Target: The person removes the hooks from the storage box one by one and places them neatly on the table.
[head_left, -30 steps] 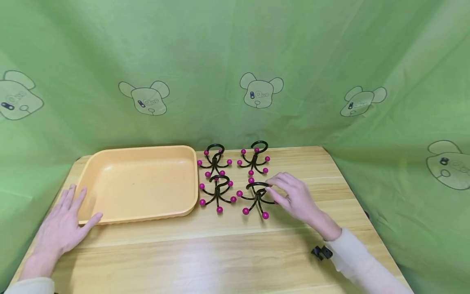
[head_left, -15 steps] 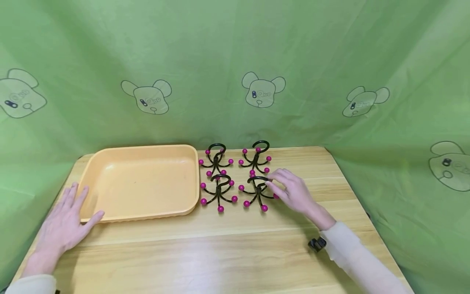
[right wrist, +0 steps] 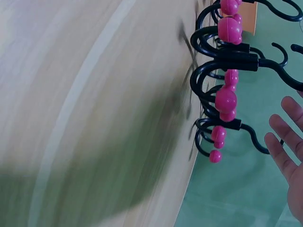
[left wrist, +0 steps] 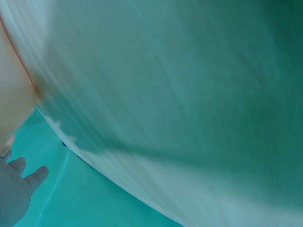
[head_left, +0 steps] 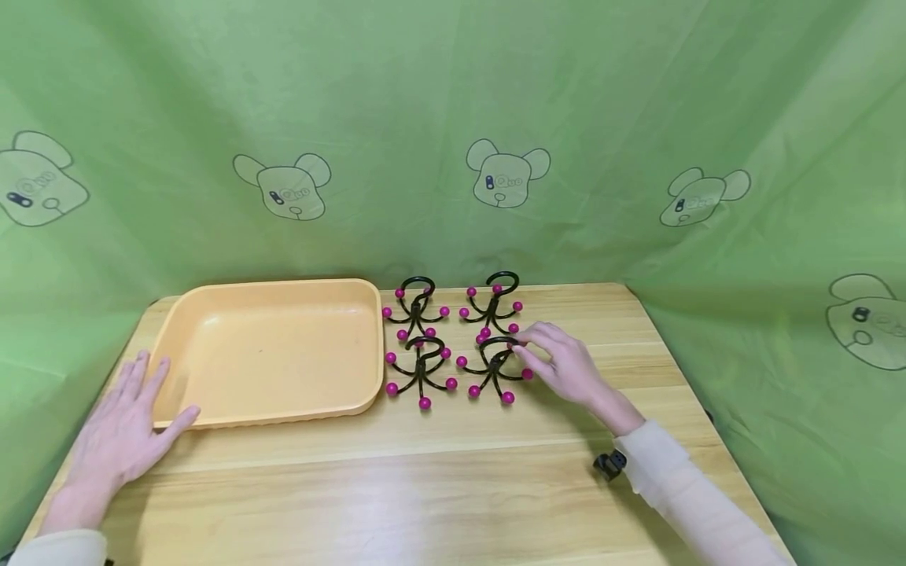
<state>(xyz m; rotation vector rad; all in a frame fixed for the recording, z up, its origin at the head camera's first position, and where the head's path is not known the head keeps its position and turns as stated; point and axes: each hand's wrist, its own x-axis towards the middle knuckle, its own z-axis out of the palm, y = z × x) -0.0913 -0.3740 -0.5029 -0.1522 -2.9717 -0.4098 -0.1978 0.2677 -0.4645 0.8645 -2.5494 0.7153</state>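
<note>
Four-way groups aside, several black claw hangers with pink ball tips stand on the table, each with a curved hook on top. My right hand (head_left: 566, 367) pinches the hook of the front right hanger (head_left: 495, 365) between thumb and fingers. In the right wrist view that hanger (right wrist: 236, 62) has its arms close to the tabletop, and its hook end runs out of frame. To its left is the front left hanger (head_left: 421, 365); behind stand the back left hanger (head_left: 415, 310) and back right hanger (head_left: 493, 306). My left hand (head_left: 116, 432) rests with straight fingers on the left rim of an orange tray (head_left: 283, 418).
The wooden table (head_left: 396, 495) carries the tray at its left and the hangers right of it. A green curtain (head_left: 403, 118) with bear heads stands behind and along both sides. The front left hanger is close to the tray's right wall.
The front right hanger has shifted slightly back, away from me, and turned a little in my right hand. My left hand and the tray have stayed in place.
</note>
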